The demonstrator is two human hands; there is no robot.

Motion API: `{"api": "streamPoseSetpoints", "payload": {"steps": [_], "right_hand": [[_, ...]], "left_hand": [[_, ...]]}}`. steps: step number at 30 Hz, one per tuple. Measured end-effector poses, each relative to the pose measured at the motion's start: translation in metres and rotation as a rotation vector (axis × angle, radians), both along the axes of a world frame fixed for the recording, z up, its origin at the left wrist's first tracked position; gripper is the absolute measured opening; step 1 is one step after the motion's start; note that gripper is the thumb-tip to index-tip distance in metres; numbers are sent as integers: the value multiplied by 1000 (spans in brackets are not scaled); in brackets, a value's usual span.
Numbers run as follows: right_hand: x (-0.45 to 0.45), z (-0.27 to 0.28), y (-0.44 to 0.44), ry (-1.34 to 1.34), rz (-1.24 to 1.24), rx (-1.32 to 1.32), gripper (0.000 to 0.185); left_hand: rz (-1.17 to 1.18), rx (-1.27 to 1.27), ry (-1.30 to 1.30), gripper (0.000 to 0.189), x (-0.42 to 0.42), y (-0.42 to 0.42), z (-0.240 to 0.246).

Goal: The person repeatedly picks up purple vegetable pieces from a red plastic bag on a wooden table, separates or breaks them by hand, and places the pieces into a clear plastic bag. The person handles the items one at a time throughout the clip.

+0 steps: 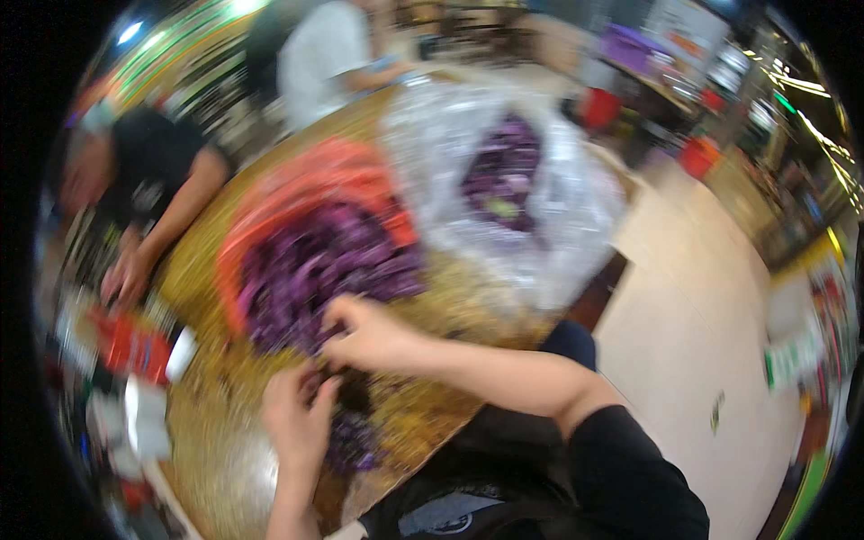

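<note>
On a wooden table (223, 418), a red plastic bag (297, 175) lies spread with a heap of purple plant pieces (317, 263) spilling from it. My right hand (368, 334) is at the near edge of this heap, its fingers curled; blur hides what is between them. Just below and left of it, my left hand (297, 405) has thumb and fingers bent around something small and dark. A smaller pile of purple bits (354, 439) lies beside my left hand, near the table's front edge. Beyond, to the right, a clear plastic bag (439, 196) holds more purple pieces (506, 172).
A person in a dark top (158, 162) has their hands over the table's left side. Near them are a red container with a white cap (142, 347) and a white object (147, 418). Another person in a white top (324, 61) is at the far edge. Pale floor (688, 324) extends right.
</note>
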State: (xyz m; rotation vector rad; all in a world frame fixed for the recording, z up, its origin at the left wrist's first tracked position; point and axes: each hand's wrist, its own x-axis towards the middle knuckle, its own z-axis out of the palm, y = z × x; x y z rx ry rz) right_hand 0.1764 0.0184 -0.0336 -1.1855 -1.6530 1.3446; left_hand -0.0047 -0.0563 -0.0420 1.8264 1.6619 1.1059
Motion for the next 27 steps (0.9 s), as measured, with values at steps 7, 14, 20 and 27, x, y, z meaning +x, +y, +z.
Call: {"api": "streamPoseSetpoints", "payload": {"steps": [7, 14, 20, 27], "right_hand": [[-16, -11, -9, 243, 38, -42, 39], [-17, -14, -8, 211, 71, 151, 27], [-16, -14, -13, 213, 69, 207, 29], [-26, -23, -9, 362, 142, 6, 21]], "left_hand": [[80, -37, 112, 16, 1, -6, 2], [16, -77, 120, 20, 1, -7, 6], [60, 0, 120, 13, 2, -9, 7], [60, -81, 196, 6, 2, -11, 5]]}}
